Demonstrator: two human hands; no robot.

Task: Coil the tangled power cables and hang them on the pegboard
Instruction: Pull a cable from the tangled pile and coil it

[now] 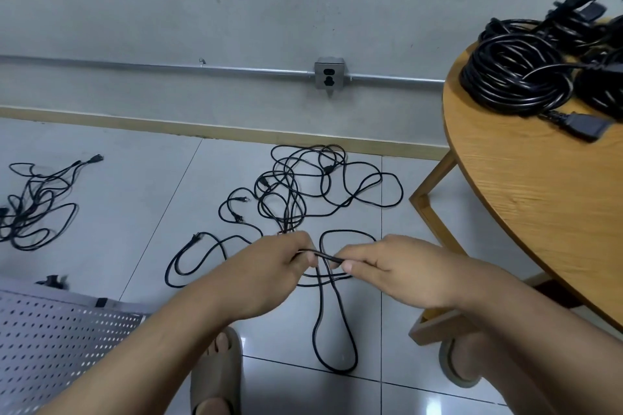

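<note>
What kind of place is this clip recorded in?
Likely a workshop or utility room, not certain: exposed metal conduit runs to a steel outlet box on a bare grey wall, a perforated pegboard lies at lower left, and coiled power cables are heaped on a round wooden table.

The cable (323, 257) pinched between the left hand (283, 256) and the right hand (387, 266) has a black plastic sheath, smooth with a faint sheen. The floor tiles (141, 199) beneath both hands are pale grey, glazed and glossy, and reflect light. The table (539, 195), right of the right hand, is wood with visible grain and a matt finish. The coiled cables (512, 77) on it are black, smooth and semi-gloss. The pegboard (50, 347), below and left of the left hand, is perforated sheet metal with a pale matt coating. The conduit (168, 67) and outlet box (329, 73), beyond the hands, are bare metal, dull grey.
</note>
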